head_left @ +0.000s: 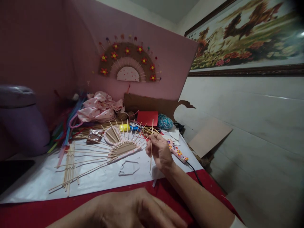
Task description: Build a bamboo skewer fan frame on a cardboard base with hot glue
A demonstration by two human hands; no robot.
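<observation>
My right hand [160,151] pinches a thin wooden skewer [151,148] and holds it almost upright, just right of a half-made fan [123,144] of skewers spread over a cardboard half-disc. My left hand [133,209] lies low at the near edge on the red tablecloth [166,190], fingers stretched flat, nothing in it. Loose skewers [68,169] lie on the white paper sheet [99,177] to the left of the fan.
A floral-patterned glue gun [177,151] with a black cord lies right of my right hand. A finished fan [129,60] hangs on the pink board behind. Pink cloth [99,106], coloured sticks [64,129], a red card [147,117], blue yarn [165,122] and a purple container [20,117] surround the sheet.
</observation>
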